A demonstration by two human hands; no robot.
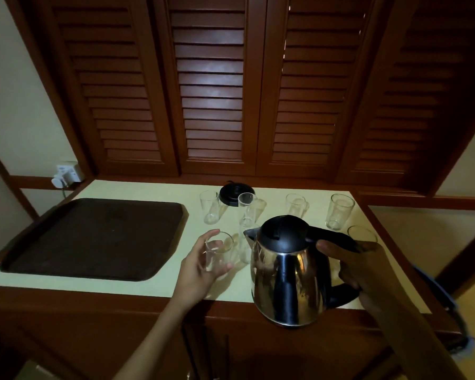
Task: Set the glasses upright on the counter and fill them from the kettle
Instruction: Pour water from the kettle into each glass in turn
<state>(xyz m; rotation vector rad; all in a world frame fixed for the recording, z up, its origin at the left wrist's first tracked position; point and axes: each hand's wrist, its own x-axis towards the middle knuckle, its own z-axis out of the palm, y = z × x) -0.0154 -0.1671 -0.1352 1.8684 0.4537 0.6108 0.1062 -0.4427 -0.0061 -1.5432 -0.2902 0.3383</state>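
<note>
Held glass [218, 252] stands upright nr the front of the counter [187, 193], long axis vertical, mouth up, looks empty. L hand [198, 267] is wrapped round it: thumb on the far side, fingers curled round the near side. Kettle [285, 275] is just beside it at 3 o'clock, prob. lifted clear of the counter. R hand [368, 267] is closed round its black handle.

Key relation: spout [248, 234] aims approx 10 o'clock and sits just R of the glass rim, not over it. So the glass lies at 9 o'clock from the spout. To pour, the kettle needs to shift that way and tip, w/ the L hand steadying.

Count, clock from the kettle:
- back-left glass [210, 208] at 10
- back-mid glass [246, 209] at 11
- back-right glass [296, 205] at 12
- far-right glass [339, 212] at 1
- half-hidden glass [362, 234] at 2, behind the R hand

W/ the held one that's 6 glasses, all upright. A faint glass [244, 248] may stand by the spout; can't tell for sure.

Also 1 kettle, 1 kettle base [235, 196] at 11 at the back, 1 dark tray [93, 239] at 9, and 1 wall socket [66, 175] beyond it.
</note>
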